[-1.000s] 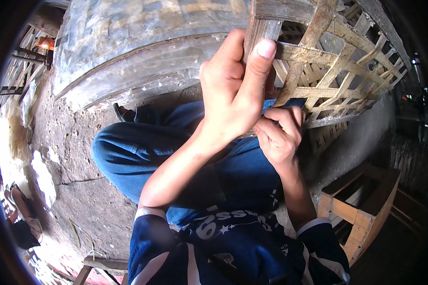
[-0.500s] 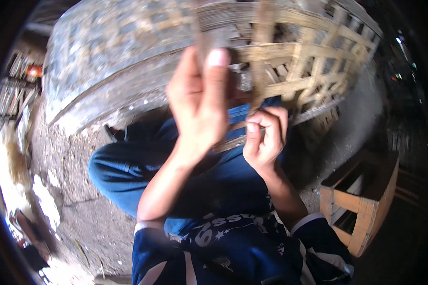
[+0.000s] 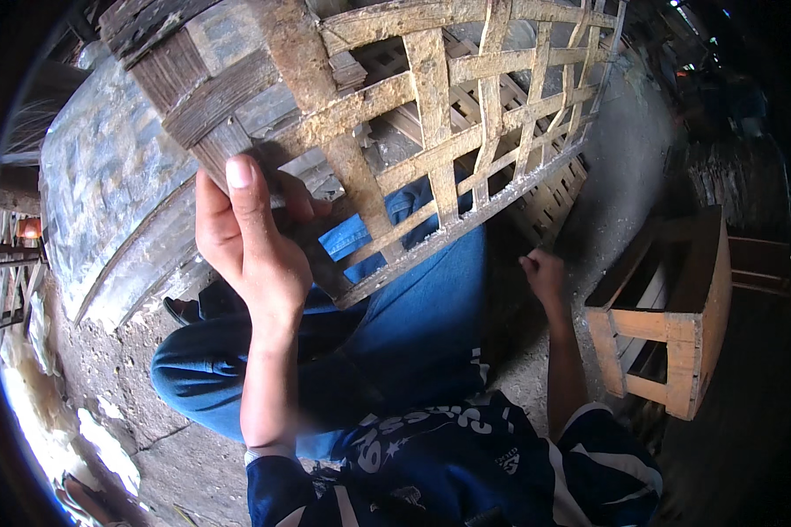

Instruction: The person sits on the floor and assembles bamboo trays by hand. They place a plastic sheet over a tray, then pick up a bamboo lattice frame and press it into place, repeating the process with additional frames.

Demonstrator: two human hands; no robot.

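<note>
A woven panel of flat wooden strips (image 3: pixel 428 83), pale at the middle and right and grey at its left end, slants over my lap. My left hand (image 3: pixel 259 233) is closed on its grey left end, with the thumb lying on the front of a strip. The other fingers reach round behind and partly show through a gap. The panel's long lower edge rail (image 3: pixel 466 224) runs across my jeans. To the right of the panel, and apart from it, my right hand (image 3: pixel 545 272) is closed; whatever it may hold is too dark and small to make out.
More wooden lattice (image 3: pixel 549 198) lies under the panel's right end. A large, pale, weathered curved piece (image 3: pixel 114 184) stands to the left beyond my knee. A brown wooden crate (image 3: pixel 668 316) with open slots is at the right. Whitish sheet scraps (image 3: pixel 110 448) litter the floor at left.
My left hand has moved left and slightly down with the panel, which now tilts across my lap. My right hand has come away from the panel and moved right.
</note>
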